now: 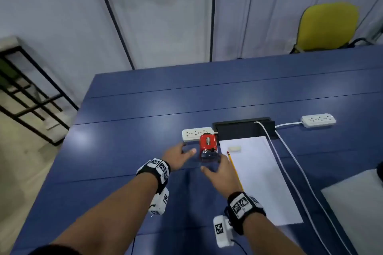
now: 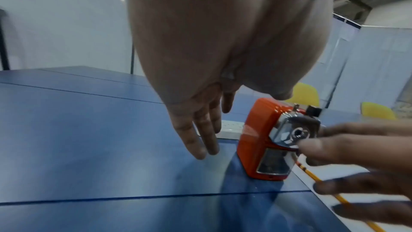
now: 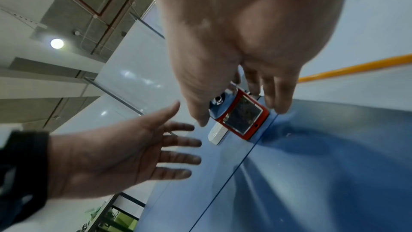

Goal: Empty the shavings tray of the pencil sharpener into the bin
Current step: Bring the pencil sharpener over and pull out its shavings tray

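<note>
Both hands are spread-fingered and empty, left hand (image 1: 177, 156) at 9 o'clock and right hand (image 1: 217, 168) at 6 of the red pencil sharpener (image 1: 207, 145) on the table (image 1: 145, 109), so yanking its shavings tray (image 2: 273, 162) one-handed could probably tip it and dump shavings.

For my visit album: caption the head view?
Two open hands, left and right, reach for a red pencil sharpener on a blue table.

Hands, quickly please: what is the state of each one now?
Left hand: open, fingers spread, holding nothing, beside the pencil sharpener.
Right hand: open, fingers extended near the sharpener's front, gripping nothing.
</note>
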`<state>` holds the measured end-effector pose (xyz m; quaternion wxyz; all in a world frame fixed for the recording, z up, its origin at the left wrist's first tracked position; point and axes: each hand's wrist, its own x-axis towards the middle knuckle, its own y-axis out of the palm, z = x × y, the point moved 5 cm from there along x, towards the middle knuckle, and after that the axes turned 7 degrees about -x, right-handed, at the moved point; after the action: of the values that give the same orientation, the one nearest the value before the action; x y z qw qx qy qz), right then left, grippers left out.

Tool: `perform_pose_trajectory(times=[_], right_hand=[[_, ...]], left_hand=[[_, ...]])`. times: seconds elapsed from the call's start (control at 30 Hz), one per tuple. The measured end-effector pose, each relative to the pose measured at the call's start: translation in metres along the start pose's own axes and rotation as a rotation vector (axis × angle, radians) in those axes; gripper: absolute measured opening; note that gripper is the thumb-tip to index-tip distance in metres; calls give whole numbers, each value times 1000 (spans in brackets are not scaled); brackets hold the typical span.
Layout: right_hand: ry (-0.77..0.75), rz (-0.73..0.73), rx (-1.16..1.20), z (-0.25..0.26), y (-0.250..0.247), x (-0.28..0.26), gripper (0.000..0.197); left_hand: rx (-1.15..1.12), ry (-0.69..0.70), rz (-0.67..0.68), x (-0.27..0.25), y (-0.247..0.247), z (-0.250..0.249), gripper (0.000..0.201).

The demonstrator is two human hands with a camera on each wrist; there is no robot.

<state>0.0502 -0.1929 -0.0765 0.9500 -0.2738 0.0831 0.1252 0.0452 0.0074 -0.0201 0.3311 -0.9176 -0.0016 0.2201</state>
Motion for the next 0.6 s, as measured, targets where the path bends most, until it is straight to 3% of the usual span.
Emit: perform_pose_trajectory(times=[0.17, 0.37, 0.5, 0.6], right_hand=[[54, -132, 0, 8, 10, 19, 85], [130, -205, -89, 11, 15, 30, 78], [188, -217, -129, 14, 20, 36, 73], [147, -234, -165, 17, 21, 36, 79]], left_hand=[[-28, 60, 29, 30, 32, -16, 84], [-92, 59, -28, 58, 40, -23, 81], [-90, 44, -77, 64, 40, -22, 67], [-45, 46, -94, 61, 38, -26, 55]])
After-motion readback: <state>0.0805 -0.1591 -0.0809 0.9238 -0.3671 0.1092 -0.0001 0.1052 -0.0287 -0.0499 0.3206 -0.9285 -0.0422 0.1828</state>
